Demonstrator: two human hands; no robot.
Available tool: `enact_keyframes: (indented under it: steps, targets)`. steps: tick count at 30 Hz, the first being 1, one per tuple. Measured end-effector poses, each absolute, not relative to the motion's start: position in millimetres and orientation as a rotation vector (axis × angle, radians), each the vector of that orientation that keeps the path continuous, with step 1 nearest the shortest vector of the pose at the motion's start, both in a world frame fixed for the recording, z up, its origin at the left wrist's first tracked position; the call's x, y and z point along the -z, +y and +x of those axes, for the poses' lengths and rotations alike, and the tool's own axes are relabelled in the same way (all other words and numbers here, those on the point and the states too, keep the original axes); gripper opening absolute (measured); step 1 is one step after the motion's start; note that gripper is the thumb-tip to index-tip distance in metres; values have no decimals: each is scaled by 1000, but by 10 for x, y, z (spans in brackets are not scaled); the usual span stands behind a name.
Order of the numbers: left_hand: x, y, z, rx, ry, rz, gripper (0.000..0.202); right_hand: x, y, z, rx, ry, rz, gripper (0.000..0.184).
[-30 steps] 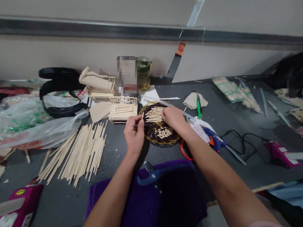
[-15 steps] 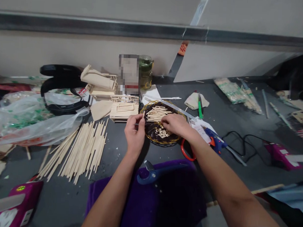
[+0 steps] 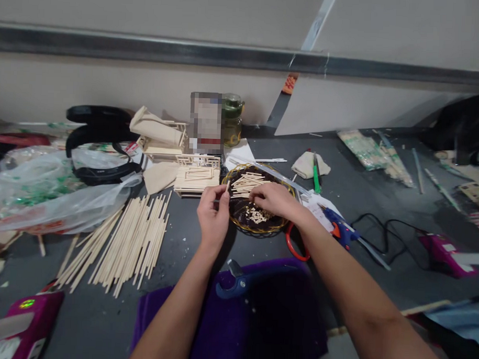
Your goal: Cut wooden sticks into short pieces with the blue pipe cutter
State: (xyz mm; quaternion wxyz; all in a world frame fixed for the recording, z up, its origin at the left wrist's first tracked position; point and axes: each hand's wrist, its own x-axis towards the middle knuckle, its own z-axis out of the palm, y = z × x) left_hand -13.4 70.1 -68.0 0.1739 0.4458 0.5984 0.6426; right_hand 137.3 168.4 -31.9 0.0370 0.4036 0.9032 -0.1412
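Note:
My left hand (image 3: 213, 214) is closed in a pinch on a short wooden stick (image 3: 227, 188), held upright just left of a round woven basket (image 3: 274, 226). My right hand (image 3: 276, 199) reaches into that basket with fingers curled down over a heap of tiny wooden bits (image 3: 257, 215); whether it grips any is hidden. Cut sticks (image 3: 245, 182) lie in the far half of the basket. A small stick-built model (image 3: 195, 174) stands behind my left hand.
A fan of long bamboo sticks (image 3: 123, 242) lies to the left beside a plastic bag (image 3: 46, 196). Blue cutters (image 3: 239, 283) rest on purple cloth near me. A blue glue gun (image 3: 342, 225), red-handled tool (image 3: 294, 243), cable and magenta box (image 3: 445, 249) are to the right.
My right hand has slid from the cut sticks at the basket's far side toward me, onto the heap of tiny bits. My left hand has stayed put with its stick.

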Motion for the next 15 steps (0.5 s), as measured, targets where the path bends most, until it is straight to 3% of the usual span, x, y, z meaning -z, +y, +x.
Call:
enact_keyframes:
  steps: [15]
  targets:
    - [675,699,-131,-1803,1693,1257,13,324,1653,1352,302,2796,1162,29]
